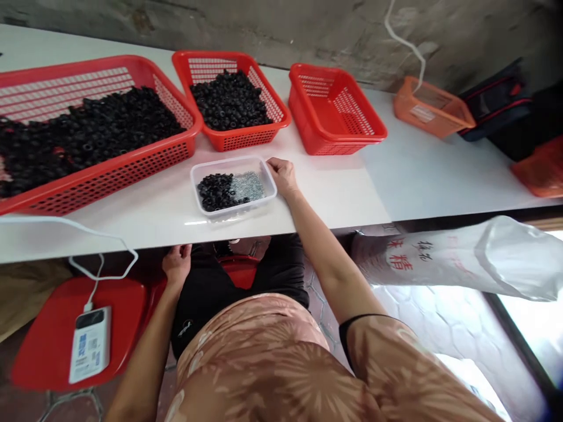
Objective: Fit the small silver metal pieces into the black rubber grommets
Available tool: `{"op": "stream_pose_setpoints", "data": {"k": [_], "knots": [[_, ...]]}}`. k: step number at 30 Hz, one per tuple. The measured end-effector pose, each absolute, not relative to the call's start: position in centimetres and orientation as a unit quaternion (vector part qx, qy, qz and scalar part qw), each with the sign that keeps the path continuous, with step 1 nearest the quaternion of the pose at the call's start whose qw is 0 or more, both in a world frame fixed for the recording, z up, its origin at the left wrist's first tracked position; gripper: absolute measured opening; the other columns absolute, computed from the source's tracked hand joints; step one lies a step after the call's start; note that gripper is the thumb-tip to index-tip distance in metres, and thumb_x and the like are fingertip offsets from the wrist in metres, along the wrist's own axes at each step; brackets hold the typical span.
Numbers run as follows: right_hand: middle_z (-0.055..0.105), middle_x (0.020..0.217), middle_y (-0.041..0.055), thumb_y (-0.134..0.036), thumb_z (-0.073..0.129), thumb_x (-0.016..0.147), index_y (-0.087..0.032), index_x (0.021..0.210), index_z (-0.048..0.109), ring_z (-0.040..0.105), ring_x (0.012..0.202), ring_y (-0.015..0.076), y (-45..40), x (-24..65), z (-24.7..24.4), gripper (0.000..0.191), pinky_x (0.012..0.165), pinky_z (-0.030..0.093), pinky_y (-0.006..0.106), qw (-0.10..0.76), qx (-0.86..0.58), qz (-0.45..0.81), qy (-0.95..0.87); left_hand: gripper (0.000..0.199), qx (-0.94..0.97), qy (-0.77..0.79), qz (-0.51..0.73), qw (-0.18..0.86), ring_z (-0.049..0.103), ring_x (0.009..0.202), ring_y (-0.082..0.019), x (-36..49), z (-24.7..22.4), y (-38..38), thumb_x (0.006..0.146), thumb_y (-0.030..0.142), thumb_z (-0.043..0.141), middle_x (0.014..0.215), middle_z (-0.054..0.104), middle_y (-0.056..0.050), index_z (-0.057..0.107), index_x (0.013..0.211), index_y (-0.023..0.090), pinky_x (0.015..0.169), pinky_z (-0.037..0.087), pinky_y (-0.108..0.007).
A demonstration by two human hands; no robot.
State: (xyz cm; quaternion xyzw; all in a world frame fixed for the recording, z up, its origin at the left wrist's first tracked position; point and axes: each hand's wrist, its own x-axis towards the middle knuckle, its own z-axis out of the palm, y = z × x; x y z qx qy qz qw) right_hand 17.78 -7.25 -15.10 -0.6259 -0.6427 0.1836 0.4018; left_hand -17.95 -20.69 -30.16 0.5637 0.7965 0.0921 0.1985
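A clear plastic container [235,214] stands on the white table near its front edge. Small black ring-like parts [216,192] fill its left side, and a heap of small silvery metal pieces [248,186] lies on its right. My right hand [284,174] is closed at the container's right end, with thumb and fingers at the rim. Below the table's front edge, by my thigh, is my left hand [177,264]; its fingertips are partly hidden, and I see nothing held in it.
Behind the container stand a large red basket [127,167] and a smaller red basket [246,139], both with black parts, then stacked red baskets [338,143]. An orange basket [433,108] is farther right. A white cable [101,234] runs to a power bank [90,346] on a red stool [44,346].
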Motion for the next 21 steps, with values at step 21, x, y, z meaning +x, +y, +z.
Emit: {"op": "stream_pose_setpoints", "data": {"k": [21], "knots": [[0.038, 0.061, -0.0029, -0.046, 0.056, 0.094, -0.019, 0.067, 0.055, 0.042, 0.061, 0.0124, -5.7, 18.9, -16.8, 0.039, 0.061, 0.037, 0.028, 0.462, -0.588, 0.183, -0.638, 0.032, 0.583, 0.788, 0.083, 0.179, 0.069, 0.088, -0.027, -17.9, -31.0, -20.5, 0.095, 0.043, 0.051, 0.097, 0.077, -0.01, 0.071, 0.106, 0.02, 0.076, 0.047, -0.032]]}}
